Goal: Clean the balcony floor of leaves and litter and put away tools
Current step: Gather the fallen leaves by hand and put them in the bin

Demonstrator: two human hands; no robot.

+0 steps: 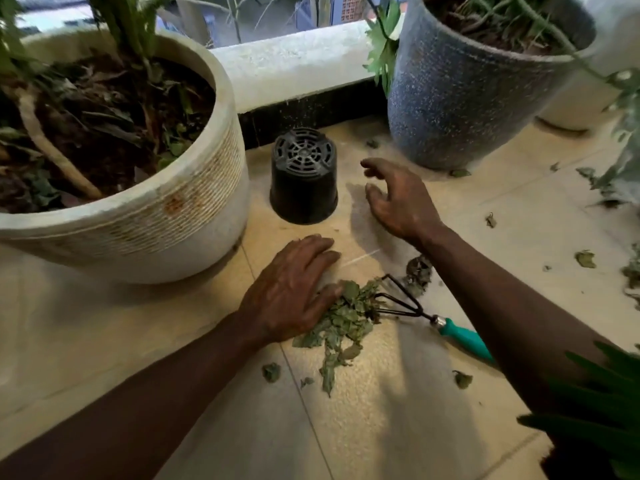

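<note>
The left hand lies flat, touching the leaf pile — the right hand hovers loosely spread, holding nothing, near the upturned black pot.

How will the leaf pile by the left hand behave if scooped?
The pile of dry green leaves looks loose and crumpled, so probably light and crumbly. It overlaps the prongs of the teal-handled hand rake, so may snag.

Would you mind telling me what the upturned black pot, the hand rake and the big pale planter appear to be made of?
Black pot: likely thin matte plastic, moulded drainage grid.
Hand rake: dark metal wire tines, shiny ferrule, teal handle, probably plastic.
Pale planter: looks like ceramic or cement, ribbed, rust-stained.
</note>
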